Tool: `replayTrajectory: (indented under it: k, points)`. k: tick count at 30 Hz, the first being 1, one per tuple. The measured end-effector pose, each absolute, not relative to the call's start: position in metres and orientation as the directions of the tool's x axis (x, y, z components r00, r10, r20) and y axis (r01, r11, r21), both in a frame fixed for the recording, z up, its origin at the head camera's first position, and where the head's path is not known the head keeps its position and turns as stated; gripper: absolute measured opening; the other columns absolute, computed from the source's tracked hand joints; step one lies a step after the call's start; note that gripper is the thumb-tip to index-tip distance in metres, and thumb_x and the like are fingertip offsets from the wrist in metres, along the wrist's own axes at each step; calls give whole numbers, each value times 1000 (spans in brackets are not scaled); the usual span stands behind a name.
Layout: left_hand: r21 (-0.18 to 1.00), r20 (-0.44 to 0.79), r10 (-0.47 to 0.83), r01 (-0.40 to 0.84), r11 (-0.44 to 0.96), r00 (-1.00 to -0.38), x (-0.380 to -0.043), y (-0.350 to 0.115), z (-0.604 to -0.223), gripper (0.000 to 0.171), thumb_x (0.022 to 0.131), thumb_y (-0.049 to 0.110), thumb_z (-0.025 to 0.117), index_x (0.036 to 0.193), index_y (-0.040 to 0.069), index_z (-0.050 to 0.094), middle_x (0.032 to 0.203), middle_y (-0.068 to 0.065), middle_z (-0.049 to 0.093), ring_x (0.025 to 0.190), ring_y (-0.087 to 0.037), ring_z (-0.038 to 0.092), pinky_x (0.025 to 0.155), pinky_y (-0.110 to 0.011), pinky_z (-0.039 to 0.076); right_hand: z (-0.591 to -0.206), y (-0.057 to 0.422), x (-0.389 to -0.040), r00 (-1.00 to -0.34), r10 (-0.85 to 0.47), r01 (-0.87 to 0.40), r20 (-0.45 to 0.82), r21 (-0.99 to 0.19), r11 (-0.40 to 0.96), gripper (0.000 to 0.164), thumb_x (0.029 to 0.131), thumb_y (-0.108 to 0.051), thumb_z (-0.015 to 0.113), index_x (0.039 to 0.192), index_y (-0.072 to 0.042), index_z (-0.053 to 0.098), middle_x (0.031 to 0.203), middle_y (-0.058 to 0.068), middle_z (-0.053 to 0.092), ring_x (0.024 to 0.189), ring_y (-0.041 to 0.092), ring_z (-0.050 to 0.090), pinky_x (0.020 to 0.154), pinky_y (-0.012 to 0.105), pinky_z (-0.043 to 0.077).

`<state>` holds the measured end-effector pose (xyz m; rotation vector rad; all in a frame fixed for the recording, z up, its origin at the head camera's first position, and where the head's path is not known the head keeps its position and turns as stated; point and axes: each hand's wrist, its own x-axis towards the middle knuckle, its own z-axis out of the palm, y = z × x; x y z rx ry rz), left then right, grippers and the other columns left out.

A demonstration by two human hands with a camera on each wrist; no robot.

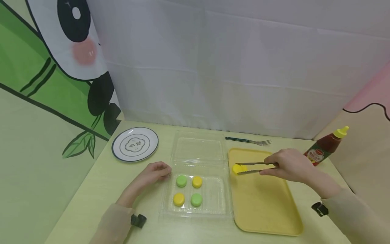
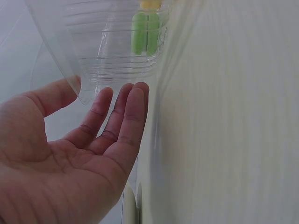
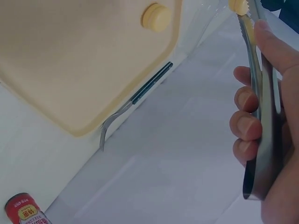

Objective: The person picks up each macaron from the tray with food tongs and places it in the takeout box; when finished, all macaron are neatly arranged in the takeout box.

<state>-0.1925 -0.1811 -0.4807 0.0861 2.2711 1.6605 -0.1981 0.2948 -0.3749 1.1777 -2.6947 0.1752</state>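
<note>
My right hand [image 1: 286, 164] grips metal tongs [image 3: 266, 126] over the left side of a yellow tray [image 1: 265, 203]. A yellow macaron [image 3: 239, 6] sits between the tong tips. Another yellow macaron [image 3: 156, 17] rests on the tray in the right wrist view. At the left edge of a clear plastic container [image 1: 216, 196] is my left hand [image 1: 156, 172]. Its thumb and extended fingers stand apart around the container's corner in the left wrist view. Inside the container lie green macarons [image 1: 181, 181] and yellow macarons [image 1: 197, 182] in two rows.
The container's lid [image 1: 199, 147] lies folded back toward the wall. A white plate [image 1: 135, 144] stands at the back left. Behind the tray is a fork [image 1: 248, 140] with a dark green handle. A red sauce bottle [image 1: 324, 147] with a yellow cap stands at the right.
</note>
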Motion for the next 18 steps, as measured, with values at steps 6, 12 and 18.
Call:
replayTrajectory:
  k: [6, 12, 18]
  points:
    - [939, -221, 238, -140, 313, -946, -193, -181, -482, 30, 100, 21, 61, 111, -7, 62, 103, -12, 68, 97, -20, 63, 90, -35, 56, -379, 284, -202, -642, -730, -753, 233, -16, 658, 50, 82, -48, 79, 64, -30, 36, 63, -21, 12, 54, -5, 14, 50, 19, 12]
    - [941, -220, 242, -141, 308, -945, -193, -182, -483, 30, 100, 21, 60, 112, -6, 62, 104, -12, 68, 97, -20, 63, 90, -35, 56, -385, 275, -206, -626, -744, -768, 235, -23, 639, 46, 82, -47, 79, 64, -30, 40, 61, -21, 14, 54, -5, 13, 49, 19, 12]
    - [939, -221, 244, -138, 315, -944, -193, -182, -483, 30, 101, 22, 60, 113, -6, 62, 105, -13, 67, 98, -20, 63, 91, -35, 55, -388, 264, -208, -596, -763, -792, 250, -23, 610, 51, 82, -46, 80, 63, -27, 36, 63, -19, 12, 55, -5, 11, 50, 19, 10]
